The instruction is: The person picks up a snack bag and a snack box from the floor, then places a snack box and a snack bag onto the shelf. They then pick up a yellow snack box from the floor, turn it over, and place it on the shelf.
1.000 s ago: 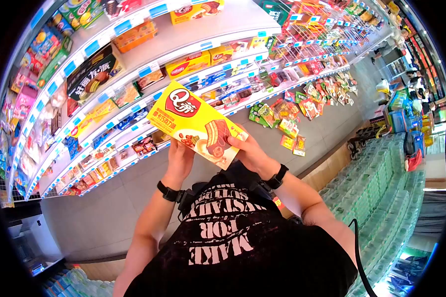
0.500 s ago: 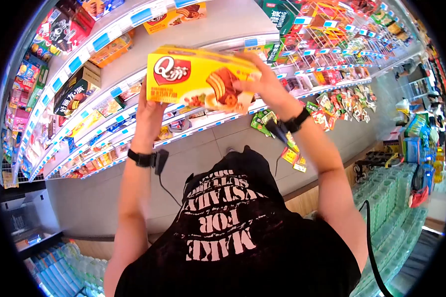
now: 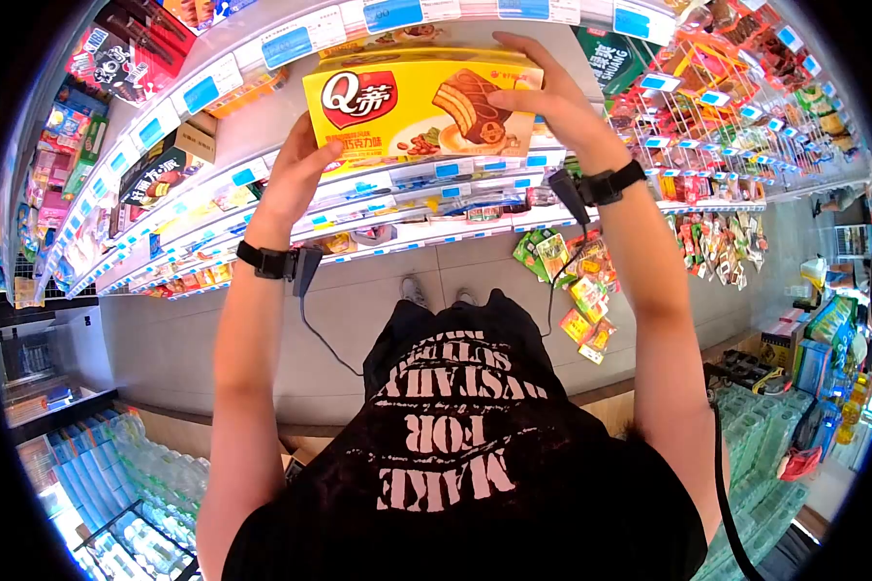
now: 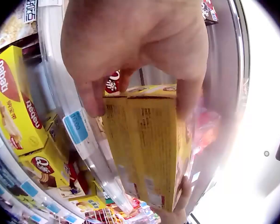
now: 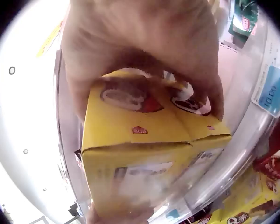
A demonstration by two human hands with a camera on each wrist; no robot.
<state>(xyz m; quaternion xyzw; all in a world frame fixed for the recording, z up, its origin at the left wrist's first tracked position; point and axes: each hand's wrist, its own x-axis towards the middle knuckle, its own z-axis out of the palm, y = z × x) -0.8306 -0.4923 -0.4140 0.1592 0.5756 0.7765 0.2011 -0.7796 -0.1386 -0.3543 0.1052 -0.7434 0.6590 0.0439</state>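
Note:
Between both hands are two yellow Q蒂 cake boxes (image 3: 412,108), one against the other, held at the height of an upper shelf (image 3: 252,131). The front one shows its red logo and a picture of a chocolate-coated cake. My left hand (image 3: 295,179) grips the left end, thumb on the front face. At the other end, my right hand (image 3: 562,107) holds on with its thumb across the cake picture. Seen from the left wrist, fingers and thumb span both cartons (image 4: 149,144). The right wrist view shows two logos on the cartons' tops (image 5: 140,126).
Blue price tags (image 3: 392,14) line the shelf edge. A dark pie carton (image 3: 155,174) stands at the left, and nabati boxes (image 4: 13,100) sit on a neighbouring shelf. Snack packets (image 3: 586,290) lie on the floor at right. Bottle packs (image 3: 765,455) are stacked behind.
The cake boxes have gone from near the chest up and forward to the shelf. Their slant has levelled out, and the arms have stretched forward. Both hands keep their hold.

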